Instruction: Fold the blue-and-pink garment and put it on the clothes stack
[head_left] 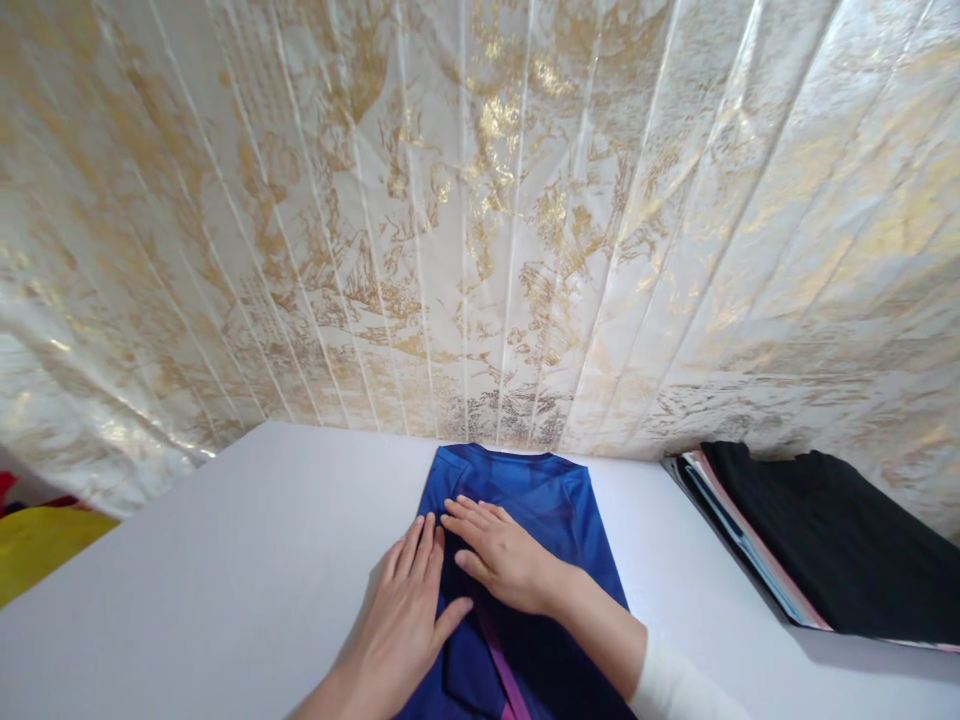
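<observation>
A blue shirt (pixel 525 490) lies on the white table with its sides folded in and its collar toward the wall. A purple stripe runs down its lower middle. My left hand (pixel 416 600) rests along the shirt's left edge, fingers straight and thumb out over the fabric. Flat on the upper left part of the shirt is my right hand (pixel 499 555), its fingers stretched out to the left, close to the left fingertips. Neither hand grips anything. The near end of the shirt runs out of view at the bottom.
To the right, a stack of folded clothes (pixel 840 540) with a black garment on top sits on the white table (pixel 225 560). Yellow and red fabric (pixel 52 540) shows beyond the left edge. A shiny white and gold covering (pixel 465 220) hangs behind the table.
</observation>
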